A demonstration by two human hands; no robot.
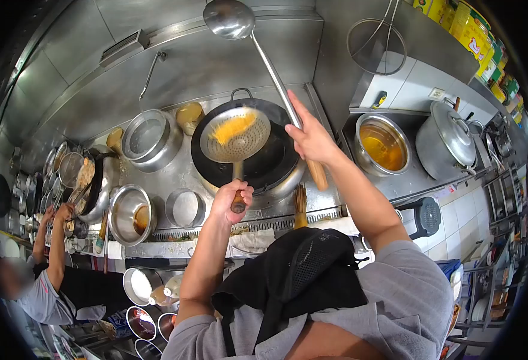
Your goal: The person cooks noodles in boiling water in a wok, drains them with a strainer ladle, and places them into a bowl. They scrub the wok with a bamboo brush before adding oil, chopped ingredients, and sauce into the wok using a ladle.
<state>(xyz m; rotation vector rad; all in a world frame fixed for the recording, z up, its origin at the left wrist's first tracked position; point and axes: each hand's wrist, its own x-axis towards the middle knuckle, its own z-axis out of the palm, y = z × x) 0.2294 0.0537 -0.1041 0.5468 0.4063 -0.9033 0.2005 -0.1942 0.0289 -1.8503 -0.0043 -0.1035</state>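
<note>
My left hand [226, 205] is closed around the wooden handle of a perforated strainer [240, 146], which is over a black wok [207, 171]. In the strainer's bowl lies some yellow-orange food [234, 127], blurred by motion; I cannot make out what it is. Further right, my right hand [313, 137] grips the long handle of a metal ladle [229, 19] near its wooden end. The ladle's bowl is raised near the back wall, beyond the wok. The wok's far loop handle [241, 92] points toward that wall.
Left of the wok stand a pot of liquid [147, 138], a steel bowl [132, 214] and a small round pan [184, 207]. A pot of amber liquid [384, 147] and a lidded pot [447, 141] are rightward. A brush [300, 207] stands at the front edge. A co-worker [51, 282] works far left.
</note>
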